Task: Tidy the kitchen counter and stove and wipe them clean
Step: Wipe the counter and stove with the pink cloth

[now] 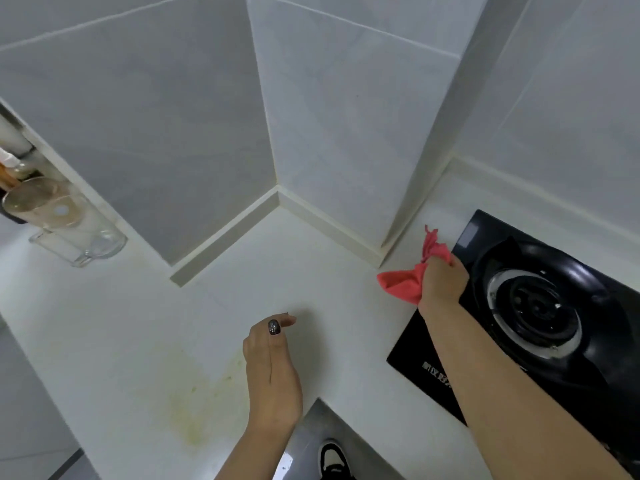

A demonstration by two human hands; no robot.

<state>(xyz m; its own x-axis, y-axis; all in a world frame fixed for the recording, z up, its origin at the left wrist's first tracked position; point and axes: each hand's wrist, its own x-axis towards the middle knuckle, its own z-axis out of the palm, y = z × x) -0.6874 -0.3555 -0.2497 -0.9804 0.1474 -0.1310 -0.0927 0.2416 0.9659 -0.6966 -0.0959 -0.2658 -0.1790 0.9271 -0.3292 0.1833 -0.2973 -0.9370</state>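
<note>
A white L-shaped counter (145,323) fills the middle, with a yellowish stain (197,403) near its front. At the right lies a black glass stove (467,244) with a round burner (533,313). My right hand (441,282) grips a bunched red cloth (401,284) at the stove's left edge, close to the wall column. My left hand (273,368) rests flat on the counter near the inner front corner, with its fingers relaxed and nothing in it.
A clear glass mug (79,233) stands at the far left of the counter, below a recessed wall niche (17,157) with bottles. Grey tiled walls and a jutting column (346,133) back the counter. A shoe (332,459) shows on the floor below.
</note>
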